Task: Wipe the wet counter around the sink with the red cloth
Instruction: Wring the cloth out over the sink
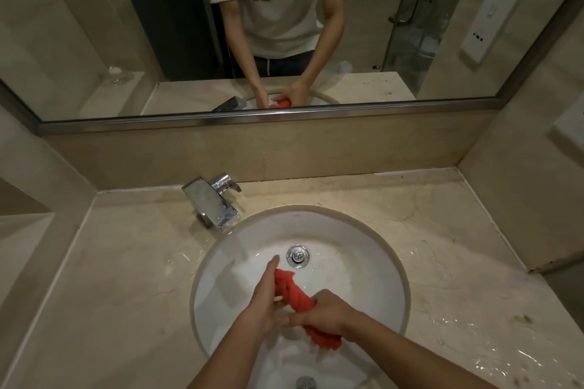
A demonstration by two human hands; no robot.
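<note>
The red cloth (294, 294) is twisted into a tight rope above the white round sink (363, 237). My right hand (322, 309) grips the cloth around its middle, and a bunched end hangs out below the wrist. My left hand (262, 297) holds the cloth's far end against its palm, with the thumb pointing up toward the drain (298, 256). The beige marble counter (126, 278) surrounds the sink, and water glistens on it to the right of the basin (493, 338) and a little on the left.
A chrome tap (211, 202) stands at the sink's back left. A wide mirror (94, 25) runs along the back wall and shows a person in a white shirt. Side walls close in the counter on the left and right.
</note>
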